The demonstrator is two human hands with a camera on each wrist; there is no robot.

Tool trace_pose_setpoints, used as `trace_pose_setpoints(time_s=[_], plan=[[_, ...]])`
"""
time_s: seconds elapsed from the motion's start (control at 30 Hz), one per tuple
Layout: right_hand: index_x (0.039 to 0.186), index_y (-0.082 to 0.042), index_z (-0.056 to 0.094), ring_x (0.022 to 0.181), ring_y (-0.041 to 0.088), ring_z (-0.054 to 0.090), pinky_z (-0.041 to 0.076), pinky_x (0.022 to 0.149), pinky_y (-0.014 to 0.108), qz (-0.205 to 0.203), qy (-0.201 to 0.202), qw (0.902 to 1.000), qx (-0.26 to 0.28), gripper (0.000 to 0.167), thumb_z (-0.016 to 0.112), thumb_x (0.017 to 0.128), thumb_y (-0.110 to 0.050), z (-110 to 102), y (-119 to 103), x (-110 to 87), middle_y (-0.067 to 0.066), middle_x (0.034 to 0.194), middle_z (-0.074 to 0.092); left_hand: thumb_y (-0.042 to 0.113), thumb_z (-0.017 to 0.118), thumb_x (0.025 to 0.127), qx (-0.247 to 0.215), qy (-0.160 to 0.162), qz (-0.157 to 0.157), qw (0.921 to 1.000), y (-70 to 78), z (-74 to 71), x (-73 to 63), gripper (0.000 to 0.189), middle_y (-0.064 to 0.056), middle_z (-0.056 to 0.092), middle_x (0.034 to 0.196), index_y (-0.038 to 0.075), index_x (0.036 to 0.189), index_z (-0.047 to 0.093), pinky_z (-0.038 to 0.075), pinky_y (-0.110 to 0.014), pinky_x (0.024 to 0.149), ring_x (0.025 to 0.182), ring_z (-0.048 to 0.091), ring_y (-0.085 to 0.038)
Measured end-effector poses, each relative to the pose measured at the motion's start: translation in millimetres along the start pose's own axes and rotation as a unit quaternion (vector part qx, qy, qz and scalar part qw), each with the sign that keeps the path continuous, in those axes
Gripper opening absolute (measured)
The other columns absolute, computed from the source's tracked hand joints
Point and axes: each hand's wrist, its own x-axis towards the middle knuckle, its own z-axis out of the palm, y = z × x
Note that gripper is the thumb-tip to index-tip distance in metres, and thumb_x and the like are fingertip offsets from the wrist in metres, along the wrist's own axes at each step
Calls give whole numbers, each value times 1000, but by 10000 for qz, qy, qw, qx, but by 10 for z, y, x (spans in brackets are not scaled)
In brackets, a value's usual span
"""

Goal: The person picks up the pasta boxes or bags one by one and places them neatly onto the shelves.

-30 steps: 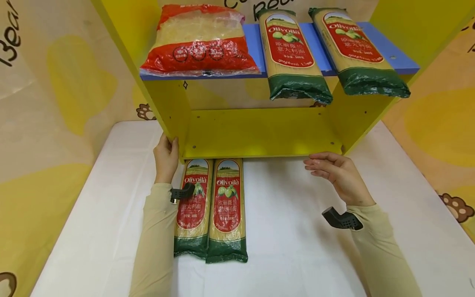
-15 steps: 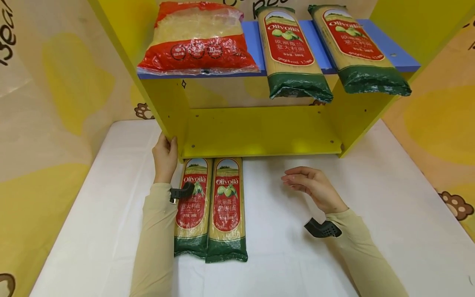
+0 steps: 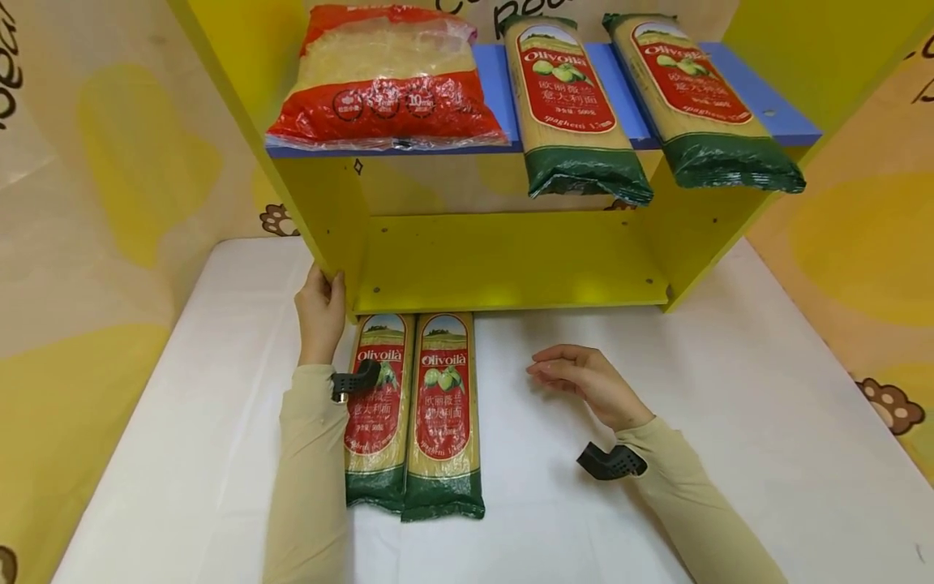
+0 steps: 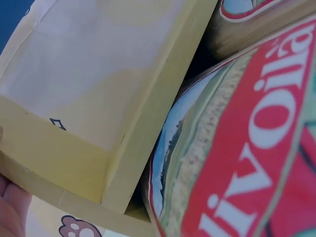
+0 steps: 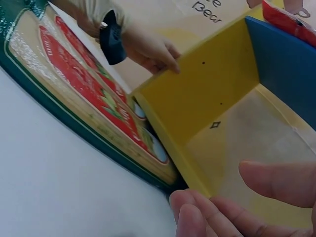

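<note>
At lower centre, two Olivoilà spaghetti packets (image 3: 426, 414) lie lengthwise up-frame, left of my loosely curved, empty right hand (image 3: 591, 385), nearer my left hand (image 3: 319, 320), which grips the yellow shelf unit (image 3: 503, 259).

shop-like staged corner: shelf (image 3: 511, 264) with pasta packs (image 3: 569, 93), printed backdrop (image 3: 146, 154)
</note>
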Motion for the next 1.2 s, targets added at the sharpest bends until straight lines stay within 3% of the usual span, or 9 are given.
trace_pose_setpoints(time_s=[0.2,0.43,0.6,0.73,1.2], plan=[[118,18,49,96,32,65,52,81,38,187,-245,9994,128,37,56,93,-7,125,55,53,25,109,64,7,49,97,-25,-36,-14,10000,17,14,9,25,-30,63,102,-11,114,55,40,-7,63,89,64,-40],[119,18,49,96,29,65,52,81,36,294,-463,9984,121,37,55,93,-9,225,93,96,24,109,64,7,49,97,-10,-81,11,10000,27,13,3,26,-29,63,105,-11,115,54,42,-8,65,91,64,-40],[119,17,48,96,27,65,51,83,35,407,-579,9973,219,37,55,93,-9,312,137,136,24,109,64,5,49,97,-61,-68,2,10000,23,5,8,26,-28,63,108,-11,117,54,53,-27,75,95,64,-40],[119,17,48,98,27,65,51,84,36,460,-653,9964,286,38,56,93,-10,375,163,156,25,110,63,4,49,97,-157,-86,-40,9998,19,-1,8,26,-27,63,110,-11,117,55,52,-39,79,97,63,-38],[118,16,50,93,23,65,51,83,35,637,-667,9949,405,37,57,90,-7,555,171,213,22,109,63,5,50,97,-559,-61,-350,9978,-7,7,-1,28,-27,61,113,-9,120,55,47,-15,76,101,62,-36]])
